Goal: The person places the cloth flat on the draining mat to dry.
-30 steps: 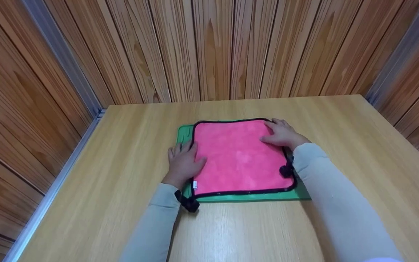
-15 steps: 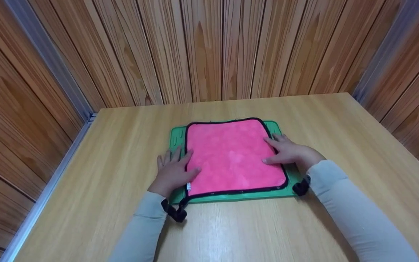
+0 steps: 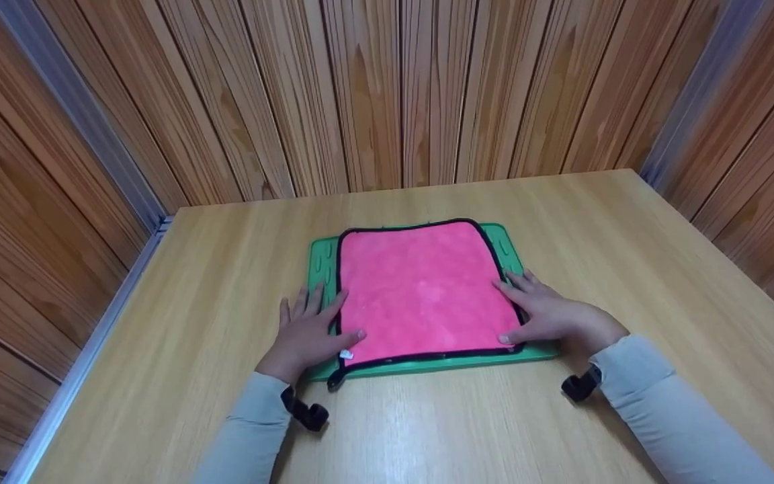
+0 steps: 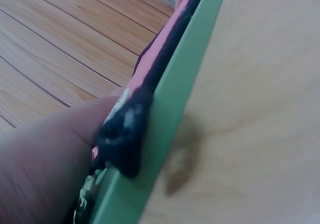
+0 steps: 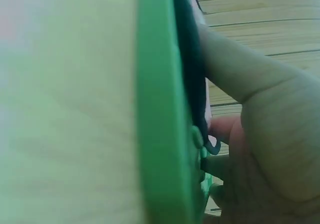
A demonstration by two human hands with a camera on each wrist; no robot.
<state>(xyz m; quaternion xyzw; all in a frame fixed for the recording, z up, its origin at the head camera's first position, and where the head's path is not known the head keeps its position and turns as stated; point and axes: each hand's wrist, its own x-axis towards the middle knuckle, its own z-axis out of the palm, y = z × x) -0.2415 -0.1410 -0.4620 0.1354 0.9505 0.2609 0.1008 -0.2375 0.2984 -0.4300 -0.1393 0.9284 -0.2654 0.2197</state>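
Note:
A pink cloth (image 3: 420,289) with a black border lies flat over a green board (image 3: 323,259) in the head view. My left hand (image 3: 306,339) rests with fingers spread on the cloth's left edge and the board beside it; the thumb touches the near-left corner, by a small white tag. On the opposite side my right hand (image 3: 548,316) lies with fingers extended, its thumb on the near-right corner. In the left wrist view a dark corner loop (image 4: 125,134) hangs over the board's edge. The right wrist view has the thumb (image 5: 235,63) against the dark border.
The board lies on a wooden table (image 3: 427,423), whose far edge meets a wood-panelled wall (image 3: 373,94). Metal corner posts stand at left and right. A dark wrist strap (image 3: 306,410) hangs from each sleeve.
My right hand has slid along the cloth's right edge from the far corner to the near corner. My left hand has moved slightly nearer along the left edge. The view has shifted a little.

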